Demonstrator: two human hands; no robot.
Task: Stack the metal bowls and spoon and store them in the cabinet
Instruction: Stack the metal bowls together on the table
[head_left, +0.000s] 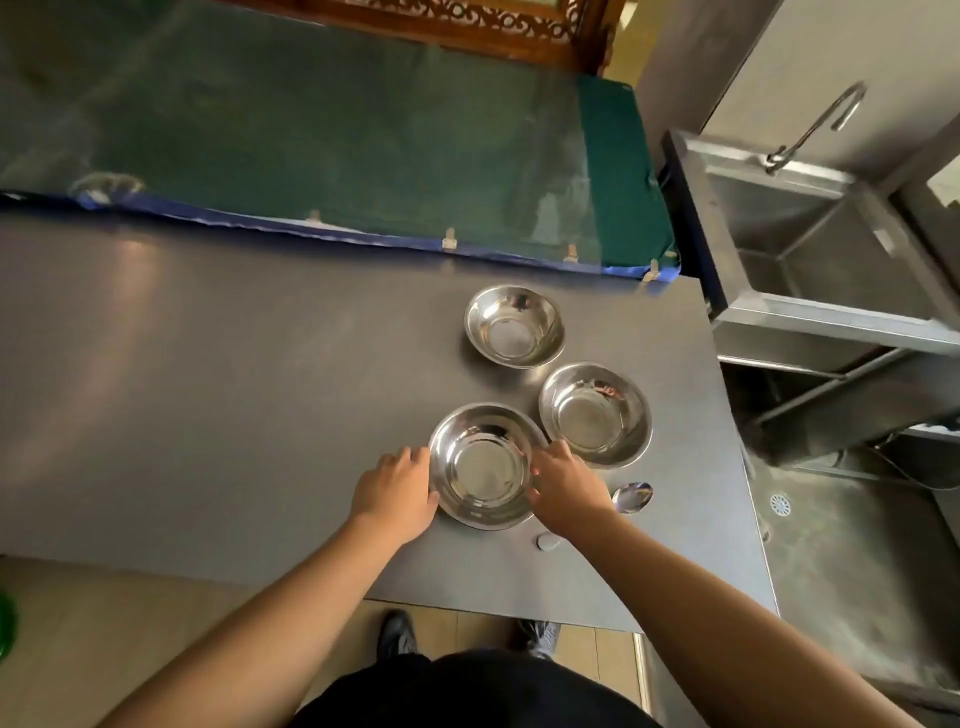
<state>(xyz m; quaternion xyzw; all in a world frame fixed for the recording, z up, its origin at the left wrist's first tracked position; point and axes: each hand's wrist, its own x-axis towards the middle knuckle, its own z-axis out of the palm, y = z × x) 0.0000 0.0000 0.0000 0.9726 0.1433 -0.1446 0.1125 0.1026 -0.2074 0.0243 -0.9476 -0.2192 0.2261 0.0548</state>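
Note:
Three shiny metal bowls stand upright on the grey steel table (234, 389). The nearest bowl (484, 467) is clasped on both sides: my left hand (397, 491) presses its left rim and my right hand (563, 483) holds its right rim. A second bowl (595, 413) sits just to the right and slightly farther, close to the first. The third bowl (514, 326) rests beyond them, apart. A metal spoon (631, 496) lies right of my right wrist, its handle hidden under my forearm.
A steel sink (810, 244) with a curved tap (815, 130) stands to the right, past the table's right edge. A green cloth-covered surface (337, 145) lies behind the table. A small round grey disc (548, 541) lies near my right forearm.

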